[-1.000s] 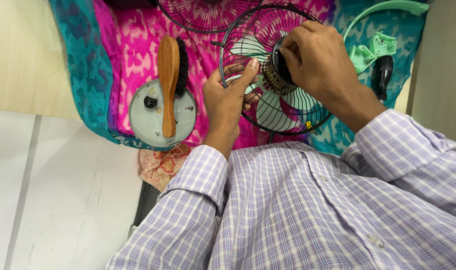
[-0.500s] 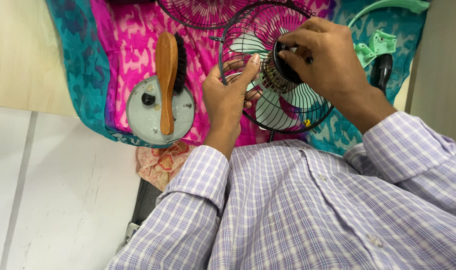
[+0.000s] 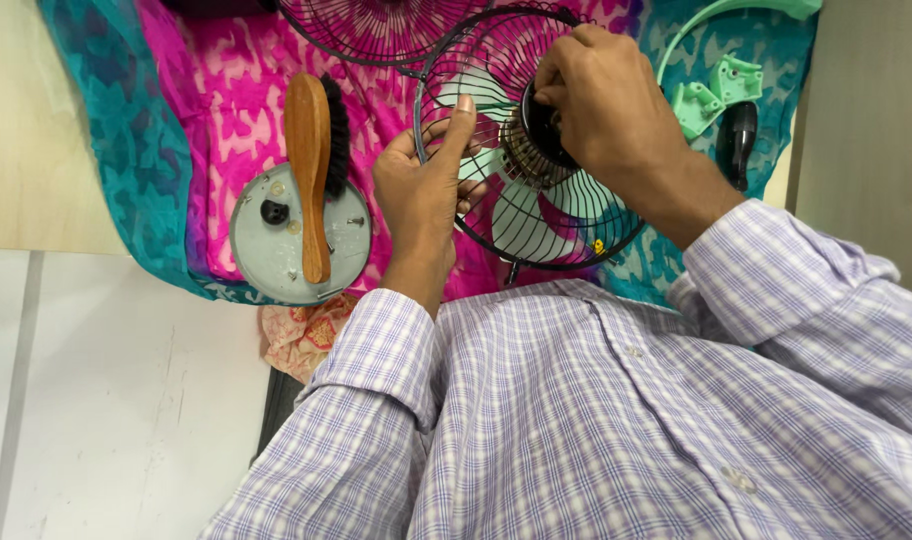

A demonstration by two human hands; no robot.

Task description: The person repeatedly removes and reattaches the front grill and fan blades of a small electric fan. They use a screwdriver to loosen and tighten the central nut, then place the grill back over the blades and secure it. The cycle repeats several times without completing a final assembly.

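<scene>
In the upper middle of the frame, on a pink and teal patterned cloth (image 3: 216, 120), lies a round black wire fan guard with pale green blades (image 3: 521, 215). The left hand (image 3: 421, 200) clasps its rim, thumb hooked over the wire. The right hand (image 3: 606, 110) pinches the dark motor hub (image 3: 536, 130) at its centre. Left of them, a wooden-backed brush (image 3: 311, 170) rests across a grey round plate (image 3: 276, 250).

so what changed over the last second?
Right hand shifted slightly on the motor hub, fingers curling down over it. Left hand kept its grip on the fan grille. Brush and grey disc unmoved.
</scene>
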